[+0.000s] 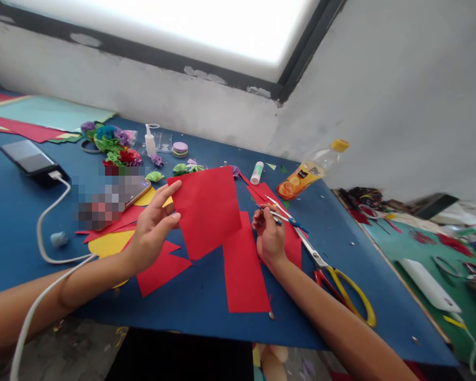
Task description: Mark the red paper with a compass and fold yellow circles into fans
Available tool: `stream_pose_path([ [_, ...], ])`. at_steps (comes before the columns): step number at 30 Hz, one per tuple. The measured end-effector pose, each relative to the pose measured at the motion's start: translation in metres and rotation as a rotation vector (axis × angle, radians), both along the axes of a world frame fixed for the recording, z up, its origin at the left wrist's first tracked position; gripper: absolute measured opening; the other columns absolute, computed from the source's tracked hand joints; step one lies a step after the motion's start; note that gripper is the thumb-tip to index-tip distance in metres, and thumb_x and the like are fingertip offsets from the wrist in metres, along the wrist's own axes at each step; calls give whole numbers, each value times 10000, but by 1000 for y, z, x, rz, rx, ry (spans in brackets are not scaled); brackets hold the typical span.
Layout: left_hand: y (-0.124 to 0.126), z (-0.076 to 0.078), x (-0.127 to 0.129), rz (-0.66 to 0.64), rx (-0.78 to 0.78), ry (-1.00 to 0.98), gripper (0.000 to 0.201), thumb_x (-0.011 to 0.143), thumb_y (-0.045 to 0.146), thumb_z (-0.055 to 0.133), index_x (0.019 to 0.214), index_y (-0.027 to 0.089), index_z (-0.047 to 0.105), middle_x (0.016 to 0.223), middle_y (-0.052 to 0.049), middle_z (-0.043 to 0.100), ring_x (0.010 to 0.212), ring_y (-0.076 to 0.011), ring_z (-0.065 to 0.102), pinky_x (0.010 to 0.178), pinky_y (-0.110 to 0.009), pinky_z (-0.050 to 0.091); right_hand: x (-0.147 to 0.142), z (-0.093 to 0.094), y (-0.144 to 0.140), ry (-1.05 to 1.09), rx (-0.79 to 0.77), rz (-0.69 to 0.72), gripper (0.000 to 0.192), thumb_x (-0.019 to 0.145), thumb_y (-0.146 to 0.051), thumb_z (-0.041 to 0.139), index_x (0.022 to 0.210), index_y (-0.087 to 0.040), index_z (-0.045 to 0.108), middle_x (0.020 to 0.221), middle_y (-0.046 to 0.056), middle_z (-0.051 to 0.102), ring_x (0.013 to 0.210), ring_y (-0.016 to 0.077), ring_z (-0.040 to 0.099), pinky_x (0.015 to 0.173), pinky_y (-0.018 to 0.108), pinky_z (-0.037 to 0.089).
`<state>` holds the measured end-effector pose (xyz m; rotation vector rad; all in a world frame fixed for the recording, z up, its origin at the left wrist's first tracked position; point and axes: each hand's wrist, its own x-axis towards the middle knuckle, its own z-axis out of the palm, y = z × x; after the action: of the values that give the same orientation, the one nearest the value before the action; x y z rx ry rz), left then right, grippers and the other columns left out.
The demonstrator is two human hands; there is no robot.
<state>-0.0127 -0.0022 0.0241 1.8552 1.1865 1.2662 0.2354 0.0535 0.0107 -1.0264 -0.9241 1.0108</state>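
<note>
Now the raised left hand (153, 227) pinches a tilted red sheet (207, 212).

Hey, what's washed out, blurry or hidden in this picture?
In the head view, the dark-framed rectangular window glares white; in the head view, mosaic pixels hide part of the flat gold-edged phone; in the head view, the cluttered green tabletop softens toward the right edge, while the four-sided red paper sheet has fairly crisp edges.

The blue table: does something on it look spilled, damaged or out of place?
No spill shows. The red piece near the left hand has a jagged notch, unlike the straight-edged sheet that hand holds; small green scraps lie near the bottle.
</note>
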Motion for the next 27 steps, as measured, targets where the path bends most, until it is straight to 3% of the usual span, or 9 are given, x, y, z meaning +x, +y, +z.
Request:
stream_pose_path([
  [2, 2, 3, 2, 18, -208, -370, 548, 886, 324, 417, 1416, 272, 288, 1205, -83, 504, 816, -154, 590, 669, -319, 562, 0, 0, 0, 5, -8, -6, 318, 685, -440, 707, 818, -195, 553, 603, -64, 541, 514, 63, 469, 458, 176, 344],
  [4, 5, 7, 6, 46, -366, -536, 581, 813, 338, 533, 1364, 223, 392, 1118, -71, 540, 729, -123, 565, 626, -285, 552, 0, 0, 0, 10, -16, -10, 317, 681, -438, 708, 814, -195, 556, 601, -64, 544, 508, 61, 470, 454, 175, 345],
  [7, 7, 8, 10, 39, -523, -450, 607, 770, 346, 562, 1338, 180, 429, 1159, -92, 535, 755, -137, 583, 644, -291, 551, 1, 0, 1, 16, -28, -5, 318, 669, -437, 716, 802, -197, 554, 593, -64, 544, 494, 62, 471, 448, 178, 347],
  [9, 7, 6, 11, -21, -584, -284, 575, 768, 376, 553, 1302, 179, 472, 1279, -113, 486, 923, -205, 602, 724, -326, 550, 2, 1, 2, 18, -33, 2, 320, 657, -435, 724, 792, -198, 556, 579, -65, 540, 483, 63, 468, 437, 180, 339],
  [12, 4, 3, 10, -159, -533, 51, 438, 800, 406, 529, 1182, 197, 573, 1326, -95, 484, 1131, -266, 533, 858, -364, 508, 2, 2, 3, 23, -33, 6, 327, 644, -441, 727, 787, -198, 562, 574, -65, 541, 479, 63, 465, 427, 178, 330],
  [15, 3, 4, 7, -222, -400, 288, 345, 853, 372, 470, 1113, 187, 600, 1192, -83, 586, 1061, -245, 572, 879, -389, 492, 1, 3, 2, 37, -30, 3, 339, 639, -461, 721, 785, -199, 561, 576, -66, 546, 485, 61, 464, 431, 172, 335],
  [21, 12, 2, 1, -171, -124, 565, 355, 837, 304, 519, 1137, 123, 574, 1271, -133, 541, 1152, -267, 525, 985, -438, 424, 0, 4, 1, 42, -54, 36, 329, 651, -453, 713, 789, -193, 565, 576, -60, 552, 479, 60, 463, 438, 173, 344],
  [27, 15, -2, 0, -203, -122, 669, 487, 798, 438, 597, 1180, 139, 555, 1302, -131, 526, 1183, -286, 504, 993, -452, 417, -1, 6, 0, 15, -61, 68, 317, 662, -453, 717, 794, -194, 589, 572, -57, 543, 477, 59, 453, 434, 170, 340],
])
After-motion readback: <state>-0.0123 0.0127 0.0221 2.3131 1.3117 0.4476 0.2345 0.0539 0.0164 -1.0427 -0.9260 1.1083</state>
